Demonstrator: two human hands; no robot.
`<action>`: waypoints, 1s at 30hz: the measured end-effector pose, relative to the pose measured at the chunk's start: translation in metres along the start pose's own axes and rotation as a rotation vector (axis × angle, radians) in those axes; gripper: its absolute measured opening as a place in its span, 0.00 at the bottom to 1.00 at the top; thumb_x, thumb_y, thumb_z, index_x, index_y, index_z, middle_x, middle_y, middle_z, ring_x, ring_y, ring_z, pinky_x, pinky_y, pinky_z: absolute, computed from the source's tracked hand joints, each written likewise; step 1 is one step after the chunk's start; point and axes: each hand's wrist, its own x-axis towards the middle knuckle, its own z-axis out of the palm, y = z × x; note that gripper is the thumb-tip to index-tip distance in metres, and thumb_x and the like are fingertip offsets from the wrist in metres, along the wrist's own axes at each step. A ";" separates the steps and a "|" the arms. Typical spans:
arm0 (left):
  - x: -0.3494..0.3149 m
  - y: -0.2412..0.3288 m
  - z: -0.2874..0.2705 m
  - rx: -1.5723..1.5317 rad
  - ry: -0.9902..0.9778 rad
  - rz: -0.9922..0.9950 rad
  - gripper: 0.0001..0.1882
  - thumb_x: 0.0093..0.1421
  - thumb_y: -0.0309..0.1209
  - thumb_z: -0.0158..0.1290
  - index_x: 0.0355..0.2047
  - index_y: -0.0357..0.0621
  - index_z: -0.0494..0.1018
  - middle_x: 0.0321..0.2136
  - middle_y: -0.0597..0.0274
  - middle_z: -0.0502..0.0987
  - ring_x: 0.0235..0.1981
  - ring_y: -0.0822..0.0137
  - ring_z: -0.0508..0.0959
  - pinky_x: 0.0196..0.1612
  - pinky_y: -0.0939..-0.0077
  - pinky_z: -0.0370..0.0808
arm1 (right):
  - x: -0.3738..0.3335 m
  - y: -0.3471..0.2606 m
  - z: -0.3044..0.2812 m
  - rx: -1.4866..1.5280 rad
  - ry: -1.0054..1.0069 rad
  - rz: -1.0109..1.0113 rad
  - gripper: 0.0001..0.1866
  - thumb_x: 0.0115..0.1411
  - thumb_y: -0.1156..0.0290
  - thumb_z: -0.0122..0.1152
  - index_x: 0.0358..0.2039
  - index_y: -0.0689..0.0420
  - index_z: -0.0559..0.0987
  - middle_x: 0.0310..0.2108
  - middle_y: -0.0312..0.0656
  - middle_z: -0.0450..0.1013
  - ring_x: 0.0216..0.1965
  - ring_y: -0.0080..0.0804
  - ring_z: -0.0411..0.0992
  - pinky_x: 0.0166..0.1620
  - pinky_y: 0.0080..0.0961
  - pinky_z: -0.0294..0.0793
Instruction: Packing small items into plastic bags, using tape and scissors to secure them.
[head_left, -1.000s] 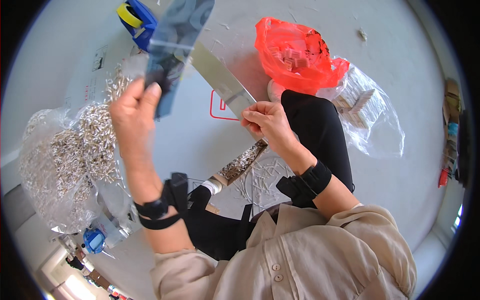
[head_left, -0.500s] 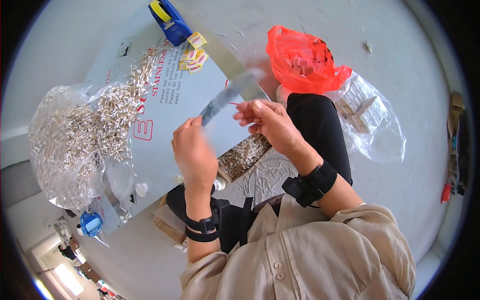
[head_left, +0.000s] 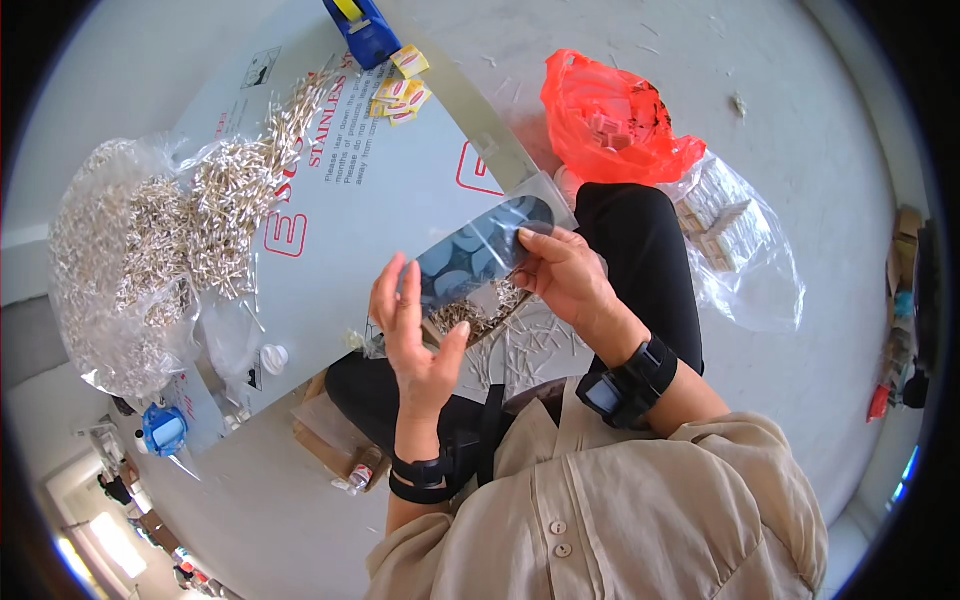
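Observation:
A clear flat plastic bag with a dark blue printed pattern (head_left: 465, 255) hangs over the front of the table. My right hand (head_left: 572, 278) pinches its right part between thumb and fingers. At the bag's left end my left hand (head_left: 418, 345) is open, fingers raised and thumb apart; whether its fingertips touch the film I cannot tell. Below the bag, partly covered by it, is an open cardboard box of cotton swabs (head_left: 475, 318). A large heap of cotton swabs (head_left: 225, 215) spills from a clear plastic sack (head_left: 95, 260) on the table's left side.
A blue tape dispenser (head_left: 372, 38) and several small yellow packets (head_left: 400, 97) sit at the table's far edge. To the right, a red plastic bag (head_left: 610, 130) and a clear bag of white packs (head_left: 720, 235) lie beyond my leg. Loose swabs (head_left: 540, 340) are scattered near my lap.
The plastic bag has swung down from a steep, blurred position and now lies broadside to view. My left hand has turned and spread its fingers; my right hand has moved slightly right and down.

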 end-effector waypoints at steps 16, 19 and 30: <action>-0.035 -0.029 -0.010 -0.724 0.295 -0.753 0.23 0.47 0.17 0.49 0.47 0.37 0.69 0.30 0.67 0.72 0.28 0.79 0.70 0.29 0.85 0.68 | -0.012 0.038 -0.051 0.184 -0.110 0.238 0.05 0.52 0.78 0.56 0.30 0.57 0.77 0.30 0.40 0.76 0.31 0.36 0.74 0.37 0.37 0.73; -0.053 -0.039 -0.003 -0.695 0.447 -0.574 0.24 0.49 0.17 0.51 0.49 0.37 0.67 0.29 0.68 0.71 0.27 0.80 0.70 0.29 0.86 0.69 | -0.017 0.031 -0.030 0.137 -0.168 0.230 0.05 0.52 0.77 0.56 0.31 0.56 0.78 0.32 0.38 0.78 0.34 0.33 0.75 0.37 0.34 0.74; -0.151 -0.043 -0.046 -0.735 0.641 -0.448 0.10 0.55 0.23 0.53 0.36 0.31 0.71 0.26 0.63 0.75 0.25 0.76 0.75 0.29 0.84 0.71 | -0.016 0.052 0.000 -0.390 -0.205 0.336 0.02 0.56 0.70 0.56 0.29 0.51 0.75 0.24 0.33 0.74 0.20 0.23 0.68 0.18 0.18 0.63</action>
